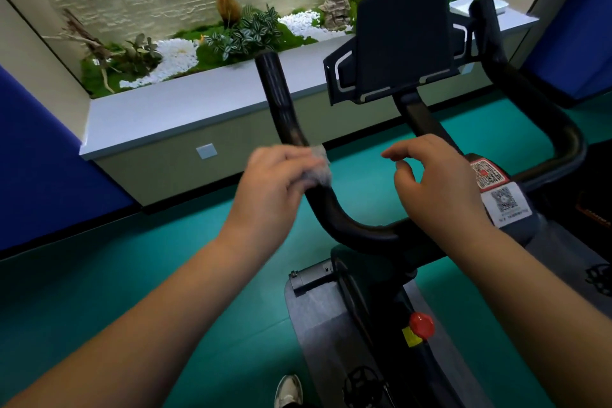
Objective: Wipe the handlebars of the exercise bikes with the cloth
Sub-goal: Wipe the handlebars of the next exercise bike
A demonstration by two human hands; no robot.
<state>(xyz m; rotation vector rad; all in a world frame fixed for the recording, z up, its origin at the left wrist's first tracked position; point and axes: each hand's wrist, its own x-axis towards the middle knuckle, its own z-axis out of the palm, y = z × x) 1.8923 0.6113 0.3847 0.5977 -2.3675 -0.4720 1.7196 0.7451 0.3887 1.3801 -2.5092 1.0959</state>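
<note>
A black U-shaped handlebar (pixel 281 103) of an exercise bike rises in front of me, with a dark console (pixel 400 40) mounted between its two arms. My left hand (pixel 275 182) grips a small grey cloth (pixel 318 169) wrapped round the left arm of the bar, just above its lower bend. My right hand (pixel 440 182) hovers over the middle of the bar with fingers loosely curled, holding nothing. The right arm of the handlebar (pixel 559 129) curves up behind it, bare.
A red knob (pixel 421 325) sits on the bike frame below. QR-code stickers (pixel 496 189) are by the stem. A grey ledge (pixel 185 109) with plants and white pebbles runs along the wall ahead. Green floor (pixel 99 275) lies to the left; a shoe (pixel 288 391) shows at the bottom.
</note>
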